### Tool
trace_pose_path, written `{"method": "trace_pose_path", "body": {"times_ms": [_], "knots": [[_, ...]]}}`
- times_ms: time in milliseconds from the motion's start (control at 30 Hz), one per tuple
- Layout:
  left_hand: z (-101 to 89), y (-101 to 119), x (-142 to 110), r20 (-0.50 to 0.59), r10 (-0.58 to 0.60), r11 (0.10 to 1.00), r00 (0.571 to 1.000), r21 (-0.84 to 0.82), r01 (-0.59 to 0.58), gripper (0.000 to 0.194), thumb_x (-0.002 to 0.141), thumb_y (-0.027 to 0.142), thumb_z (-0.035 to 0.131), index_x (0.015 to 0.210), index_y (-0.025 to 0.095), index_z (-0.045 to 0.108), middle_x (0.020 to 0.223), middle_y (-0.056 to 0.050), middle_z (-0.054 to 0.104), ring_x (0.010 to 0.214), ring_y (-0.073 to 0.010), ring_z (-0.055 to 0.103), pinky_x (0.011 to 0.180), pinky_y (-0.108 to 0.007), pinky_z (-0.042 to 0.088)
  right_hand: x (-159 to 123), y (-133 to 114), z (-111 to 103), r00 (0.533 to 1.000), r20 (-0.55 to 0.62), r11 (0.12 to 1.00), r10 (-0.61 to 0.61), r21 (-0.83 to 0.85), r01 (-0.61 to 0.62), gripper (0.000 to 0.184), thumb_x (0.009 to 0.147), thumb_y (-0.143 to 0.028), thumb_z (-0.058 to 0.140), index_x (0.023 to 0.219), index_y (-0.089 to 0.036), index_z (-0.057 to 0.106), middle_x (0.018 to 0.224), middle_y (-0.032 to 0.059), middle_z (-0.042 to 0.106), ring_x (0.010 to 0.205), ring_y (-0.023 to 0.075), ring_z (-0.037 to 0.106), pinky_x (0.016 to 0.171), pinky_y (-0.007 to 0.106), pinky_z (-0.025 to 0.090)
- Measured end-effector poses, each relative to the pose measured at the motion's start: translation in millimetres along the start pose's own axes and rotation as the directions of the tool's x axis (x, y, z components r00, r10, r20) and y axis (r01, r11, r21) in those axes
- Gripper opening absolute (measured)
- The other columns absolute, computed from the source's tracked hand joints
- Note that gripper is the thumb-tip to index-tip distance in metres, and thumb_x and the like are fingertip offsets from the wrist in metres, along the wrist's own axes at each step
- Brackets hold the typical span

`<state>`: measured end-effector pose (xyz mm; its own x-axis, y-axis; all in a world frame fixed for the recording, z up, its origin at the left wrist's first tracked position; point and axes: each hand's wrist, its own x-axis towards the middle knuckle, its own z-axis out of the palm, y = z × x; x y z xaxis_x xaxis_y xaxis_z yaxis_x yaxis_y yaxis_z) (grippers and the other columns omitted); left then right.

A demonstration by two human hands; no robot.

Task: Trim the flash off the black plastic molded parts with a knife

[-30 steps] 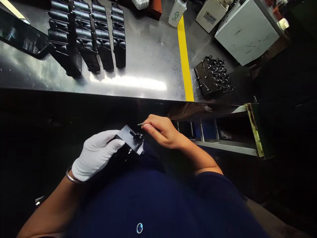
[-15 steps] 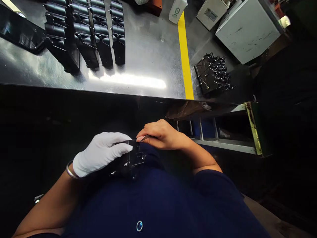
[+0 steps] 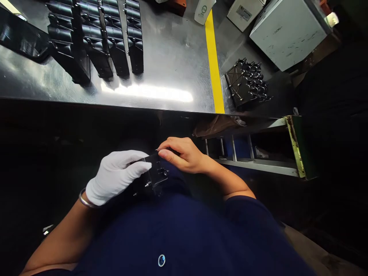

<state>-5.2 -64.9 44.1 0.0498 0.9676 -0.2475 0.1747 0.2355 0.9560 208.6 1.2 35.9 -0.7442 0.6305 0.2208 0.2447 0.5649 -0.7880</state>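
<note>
My left hand (image 3: pixel 116 176), in a white glove, grips a black molded plastic part (image 3: pixel 156 172) between thumb and fingers, in front of my body. The part has small pegs and a round boss on its near side; much of it blends into the dark shirt. My bare right hand (image 3: pixel 184 154) is at the part's upper right edge, thumb and fingers pinched together. A sliver of a thin blade (image 3: pixel 157 149) shows at its fingertips; most of it is hidden by the fingers.
On the metal bench (image 3: pixel 166 57) ahead stand several ribbed black parts (image 3: pixel 135 42) in rows at the left. Right of the yellow tape (image 3: pixel 214 69) sits another black part (image 3: pixel 247 82). A white bottle (image 3: pixel 204 10) and a grey box (image 3: pixel 289 32) are behind; a metal frame (image 3: pixel 258 166) is below.
The black part has tilted and risen slightly with my left hand. My right hand has turned, so the blade, more visible before, now shows only as a sliver at the part's upper edge.
</note>
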Motion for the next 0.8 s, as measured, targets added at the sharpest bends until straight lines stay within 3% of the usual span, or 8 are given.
{"method": "trace_pose_path", "body": {"times_ms": [67, 300, 433, 500, 567, 633, 733, 800], "knots": [[-0.9, -2, 1, 0.036, -0.001, 1.0, 0.999, 0.014, 0.001, 0.025, 0.073, 0.05, 0.078, 0.064, 0.026, 0.077, 0.063, -0.002, 0.071, 0.058, -0.0192, 0.062, 0.057, -0.026, 0.048, 1, 1, -3, 1.0, -0.008, 0.999, -0.023, 0.03, 0.023, 0.026, 0.1, -0.035, 0.056, 0.099, -0.012, 0.068, 0.079, 0.0044, 0.069, 0.07, 0.0096, 0.062, 0.066, 0.02, 0.047], [-0.4, -6, 7, 0.187, 0.023, 0.992, 0.982, 0.121, -0.046, 0.03, 0.078, 0.05, 0.07, 0.064, 0.024, 0.076, 0.061, 0.0, 0.071, 0.055, -0.0164, 0.063, 0.055, -0.023, 0.047, 4, -2, -19, 0.966, 0.246, 0.994, -0.08, 0.094, 0.059, 0.022, 0.1, -0.026, 0.055, 0.099, -0.011, 0.071, 0.084, 0.006, 0.073, 0.075, 0.0095, 0.066, 0.069, 0.018, 0.047], [2.4, -2, 6, 0.239, 0.072, 0.992, 0.968, 0.086, -0.095, 0.026, 0.078, 0.045, 0.07, 0.064, 0.024, 0.077, 0.06, 0.001, 0.072, 0.053, -0.0157, 0.064, 0.052, -0.022, 0.048, 5, 4, -11, 0.97, 0.243, 1.0, 0.016, -0.005, -0.015, 0.021, 0.1, -0.026, 0.054, 0.096, -0.013, 0.07, 0.087, 0.0063, 0.072, 0.079, 0.0115, 0.066, 0.072, 0.021, 0.046], [3.6, -1, 5, 0.258, 0.093, 0.994, 0.962, 0.034, -0.105, 0.024, 0.077, 0.044, 0.071, 0.064, 0.024, 0.077, 0.06, 0.001, 0.073, 0.052, -0.0159, 0.065, 0.051, -0.022, 0.049, 5, 6, -6, 0.978, 0.188, 0.996, 0.087, -0.003, -0.088, 0.025, 0.1, -0.032, 0.055, 0.093, -0.013, 0.068, 0.083, 0.0043, 0.07, 0.074, 0.011, 0.063, 0.07, 0.021, 0.044], [3.8, -3, 4, 0.208, 0.112, 0.993, 0.972, 0.019, -0.118, 0.022, 0.076, 0.043, 0.073, 0.064, 0.025, 0.077, 0.06, 0.001, 0.073, 0.052, -0.016, 0.065, 0.052, -0.023, 0.051, 4, 5, -3, 0.981, 0.101, 0.984, 0.164, 0.046, -0.169, 0.03, 0.102, -0.038, 0.049, 0.094, -0.014, 0.065, 0.082, 0.0026, 0.067, 0.072, 0.0102, 0.06, 0.07, 0.022, 0.044], [3.0, -7, 3, 0.089, 0.12, 0.991, 0.989, 0.043, -0.125, 0.021, 0.075, 0.043, 0.075, 0.065, 0.025, 0.077, 0.062, 0.001, 0.073, 0.053, -0.0163, 0.066, 0.053, -0.023, 0.052, 1, 2, -2, 0.977, 0.041, 0.973, 0.207, 0.099, -0.21, 0.034, 0.105, -0.037, 0.04, 0.095, -0.014, 0.063, 0.082, 0.0022, 0.064, 0.073, 0.0095, 0.058, 0.071, 0.022, 0.044], [1.4, -17, 1, -0.083, 0.133, 0.989, 0.988, 0.071, -0.128, 0.022, 0.075, 0.046, 0.077, 0.069, 0.025, 0.078, 0.064, 0.0, 0.074, 0.055, -0.017, 0.066, 0.054, -0.025, 0.052, -4, -2, 1, 0.987, 0.057, 0.979, 0.152, 0.129, -0.158, 0.037, 0.105, -0.033, 0.038, 0.084, -0.014, 0.061, 0.075, 0.0013, 0.061, 0.067, 0.0081, 0.055, 0.067, 0.021, 0.044], [1.5, -20, 0, -0.138, 0.164, 0.985, 0.977, 0.068, -0.156, 0.02, 0.075, 0.045, 0.077, 0.072, 0.025, 0.079, 0.064, 0.0, 0.075, 0.054, -0.0162, 0.066, 0.054, -0.024, 0.052, -7, -2, 5, 0.993, 0.054, 0.984, 0.101, 0.14, -0.107, 0.038, 0.104, -0.033, 0.043, 0.078, -0.013, 0.061, 0.07, 0.0009, 0.06, 0.063, 0.0075, 0.054, 0.063, 0.02, 0.043]]}}
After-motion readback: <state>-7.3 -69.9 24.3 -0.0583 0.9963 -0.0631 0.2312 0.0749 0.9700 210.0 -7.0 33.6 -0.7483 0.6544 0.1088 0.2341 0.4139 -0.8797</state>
